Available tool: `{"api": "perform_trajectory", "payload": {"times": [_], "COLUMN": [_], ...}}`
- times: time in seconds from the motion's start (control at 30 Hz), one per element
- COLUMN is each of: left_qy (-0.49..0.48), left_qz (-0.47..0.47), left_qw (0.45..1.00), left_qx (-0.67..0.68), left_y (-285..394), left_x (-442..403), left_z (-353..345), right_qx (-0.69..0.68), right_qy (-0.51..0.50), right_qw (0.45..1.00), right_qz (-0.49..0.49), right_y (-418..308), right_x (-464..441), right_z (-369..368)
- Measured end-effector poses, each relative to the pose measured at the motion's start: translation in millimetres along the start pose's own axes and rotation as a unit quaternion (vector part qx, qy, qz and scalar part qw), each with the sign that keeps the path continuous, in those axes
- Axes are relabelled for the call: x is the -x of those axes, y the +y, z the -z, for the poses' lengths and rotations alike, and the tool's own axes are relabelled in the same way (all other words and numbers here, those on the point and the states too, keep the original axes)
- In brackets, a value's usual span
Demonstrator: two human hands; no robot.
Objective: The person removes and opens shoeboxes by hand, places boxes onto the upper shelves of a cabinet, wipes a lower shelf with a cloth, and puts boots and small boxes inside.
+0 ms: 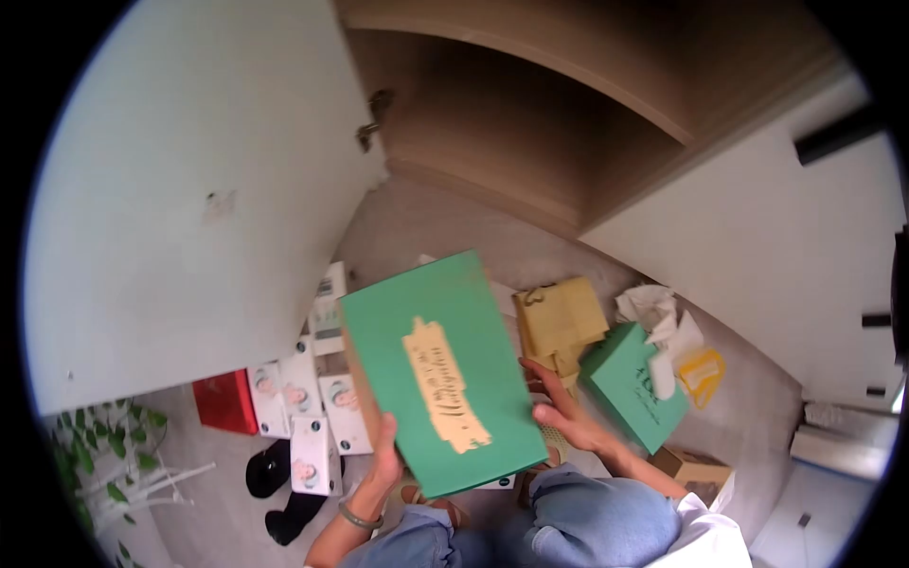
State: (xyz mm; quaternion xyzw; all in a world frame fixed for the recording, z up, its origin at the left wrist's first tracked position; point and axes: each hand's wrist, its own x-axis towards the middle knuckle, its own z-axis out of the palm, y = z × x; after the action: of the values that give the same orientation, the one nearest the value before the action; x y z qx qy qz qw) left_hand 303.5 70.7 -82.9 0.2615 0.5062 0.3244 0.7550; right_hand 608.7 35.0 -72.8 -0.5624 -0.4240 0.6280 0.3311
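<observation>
A large green box (383, 327) with a cream label and dark lettering is held tilted above my lap. My left hand (384, 456) grips its lower left side, with the thumb up along the edge and the other fingers hidden. At the right edge of the box, my right hand (566, 414) supports it with thumb and fingers curved against the side. Just beyond that hand lie a folded tan paper bag (561, 317) and a green bag or box (630, 393) with dark lettering.
An open cabinet (492, 123) with wooden shelves stands ahead, its white door (208, 189) swung to the left. Several white boxes (343, 412), a red box (225, 401) and black items (270, 469) lie left. A brown box (696, 470) and crumpled white paper (653, 308) lie right.
</observation>
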Motion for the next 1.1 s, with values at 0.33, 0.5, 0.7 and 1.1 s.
{"api": "perform_trajectory", "payload": {"times": [0.33, 0.5, 0.7, 1.1], "left_qy": [-0.238, -0.317, -0.303, -0.276], "left_qz": [-0.031, 0.016, 0.003, -0.289], "left_qw": [0.968, 0.939, 0.927, 0.753], "left_qx": [-0.070, -0.130, -0.222, -0.523], "left_y": [-11.4, -6.9, 1.4, -30.6], "left_x": [-16.7, -13.4, -11.2, -2.1], "left_z": [-5.3, -11.8, -8.7, -9.1], "right_qx": [-0.228, -0.310, -0.354, -0.274], "right_qy": [0.121, 0.305, 0.382, 0.332], "right_qw": [0.959, 0.893, 0.846, 0.894], "right_qz": [-0.121, -0.117, -0.115, -0.122], "right_y": [16.9, 68.7, 86.9, 65.9], "right_x": [27.7, 92.5, 158.0, 197.9], "right_z": [13.3, 59.1, 102.1, 156.7]}}
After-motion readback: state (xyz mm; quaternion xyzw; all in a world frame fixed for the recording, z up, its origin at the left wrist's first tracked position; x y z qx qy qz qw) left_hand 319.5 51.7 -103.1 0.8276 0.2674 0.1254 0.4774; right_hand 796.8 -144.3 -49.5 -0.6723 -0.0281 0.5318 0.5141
